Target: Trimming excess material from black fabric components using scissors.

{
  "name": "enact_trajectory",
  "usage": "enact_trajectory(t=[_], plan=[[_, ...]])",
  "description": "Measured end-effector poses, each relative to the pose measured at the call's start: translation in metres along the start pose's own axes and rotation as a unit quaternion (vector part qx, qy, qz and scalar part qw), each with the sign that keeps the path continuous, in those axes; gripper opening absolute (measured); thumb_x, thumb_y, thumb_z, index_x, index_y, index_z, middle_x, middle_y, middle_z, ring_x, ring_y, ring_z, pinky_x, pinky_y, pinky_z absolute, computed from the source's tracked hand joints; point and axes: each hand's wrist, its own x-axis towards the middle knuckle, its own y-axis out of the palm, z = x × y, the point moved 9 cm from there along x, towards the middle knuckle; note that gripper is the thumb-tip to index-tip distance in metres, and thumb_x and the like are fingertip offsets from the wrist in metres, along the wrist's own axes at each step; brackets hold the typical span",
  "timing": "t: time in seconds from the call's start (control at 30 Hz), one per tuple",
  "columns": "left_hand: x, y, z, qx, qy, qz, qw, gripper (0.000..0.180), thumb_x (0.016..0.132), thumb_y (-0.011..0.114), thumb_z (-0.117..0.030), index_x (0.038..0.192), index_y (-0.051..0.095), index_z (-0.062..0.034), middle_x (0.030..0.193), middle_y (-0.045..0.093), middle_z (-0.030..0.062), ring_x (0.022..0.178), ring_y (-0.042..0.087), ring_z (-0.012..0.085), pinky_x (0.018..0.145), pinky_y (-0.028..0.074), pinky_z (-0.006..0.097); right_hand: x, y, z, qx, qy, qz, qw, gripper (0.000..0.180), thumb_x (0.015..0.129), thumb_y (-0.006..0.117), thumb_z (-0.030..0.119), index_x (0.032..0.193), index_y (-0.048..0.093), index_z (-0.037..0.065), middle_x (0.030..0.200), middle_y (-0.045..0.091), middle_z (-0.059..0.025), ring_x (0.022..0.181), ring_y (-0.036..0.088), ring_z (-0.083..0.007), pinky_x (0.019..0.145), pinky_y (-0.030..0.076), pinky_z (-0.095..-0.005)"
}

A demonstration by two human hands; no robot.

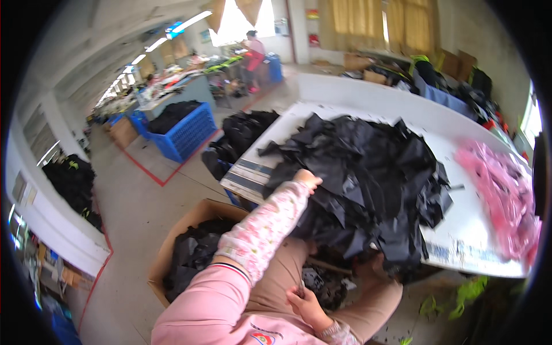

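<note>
My left hand (309, 180), at the end of a floral sleeve, reaches to the near left side of a big heap of black fabric pieces (368, 167). Its fingers are curled closed against the thin, crumpled cloth and seem to grip some of it. Low over my lap, my right hand (310, 307) is closed around a small dark object (300, 291), its kind too small to make out. The heap lies on a white table (460, 224) and hangs over its near edge.
A cardboard box (158, 267) of black pieces stands at my left. Crumpled pink plastic (500, 192) lies at the table's right. Beyond are a blue crate (184, 135), black bundles (244, 132) and a person in pink (254, 57). Bright green scraps (468, 293) hang low right.
</note>
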Motion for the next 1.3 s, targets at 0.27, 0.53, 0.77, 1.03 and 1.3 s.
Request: enact_trajectory(t=[0.27,0.53,0.77,1.03,1.3], plan=[[-0.013,-0.028,-0.046,0.059,0.086,-0.046,0.993,0.023,0.082,0.066,-0.024,0.078,0.066,-0.0017,0.065,0.065,0.0057,0.047,0.059,0.0155,0.048,0.048,0.031,-0.025,-0.009,0.028,0.001,-0.051,-0.07,0.996,0.02,0.093,0.056,0.017,0.074,0.06,0.01,0.054,0.043,0.0098,0.039,0.027,0.0004,0.037,0.015,-0.0179],[-0.028,-0.095,-0.087,-0.34,0.19,-0.043,0.92,0.011,0.079,0.063,-0.013,0.07,0.057,-0.0086,0.063,0.056,0.0002,0.054,0.054,0.0112,0.051,0.044,0.025,-0.019,-0.016,0.01,-0.004,-0.013,-0.083,0.996,0.016,0.091,0.058,0.017,0.077,0.06,0.011,0.054,0.044,0.0082,0.038,0.029,-0.002,0.035,0.018,-0.0194],[-0.112,-0.124,-0.158,-0.581,0.25,0.069,0.771,0.003,0.085,0.059,-0.013,0.083,0.057,-0.0115,0.08,0.061,-0.0019,0.072,0.058,0.0107,0.067,0.048,0.026,-0.027,-0.011,0.019,-0.015,-0.003,-0.096,0.995,0.01,0.091,0.059,0.016,0.081,0.058,0.014,0.057,0.047,0.007,0.039,0.031,-0.0029,0.035,0.021,-0.02],[-0.244,-0.057,-0.142,-0.674,0.261,0.266,0.638,0.018,0.088,0.055,-0.012,0.075,0.043,-0.0101,0.145,0.036,0.0083,0.103,0.058,0.0162,0.087,0.048,0.03,-0.038,-0.019,0.083,0.063,-0.087,-0.162,0.981,0.011,0.09,0.059,0.013,0.082,0.061,0.006,0.064,0.057,0.001,0.043,0.04,-0.0038,0.039,0.029,-0.0209],[-0.328,0.07,-0.037,-0.514,0.235,0.399,0.723,0.024,0.084,0.061,-0.011,0.066,0.046,-0.006,0.149,0.027,0.0189,0.122,0.045,0.0187,0.097,0.035,0.031,-0.008,-0.038,0.143,0.216,-0.192,-0.046,0.956,0.036,0.099,0.042,0.035,0.116,0.05,0.005,0.093,0.066,-0.0147,0.035,0.041,-0.0114,0.035,0.033,-0.0219]])
